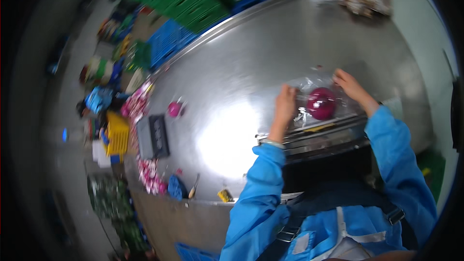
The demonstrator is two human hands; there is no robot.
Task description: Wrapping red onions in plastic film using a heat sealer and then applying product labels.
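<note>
A round magenta vegetable (321,103), which looks like a red cabbage, lies under or within clear plastic film (308,81). Its glossy top catches the light. My left hand (285,108) pinches the film to the left of the vegetable. On the other side, my right hand (348,84) grips the film's far right part between thumb and fingers. Directly below the vegetable is the metal front of a film-wrapping machine (315,141), with a yellow strip (319,127) along it. How far the film reaches beneath the vegetable cannot be made out.
On the steel table (232,65) are another magenta vegetable (175,109), a grey crate (152,136), pink-white trimmings (148,172), a knife (194,187), a blue cloth-like item (177,187) and a yellow item (225,195). Green crates (177,0) stand behind; a person (99,99) is at left.
</note>
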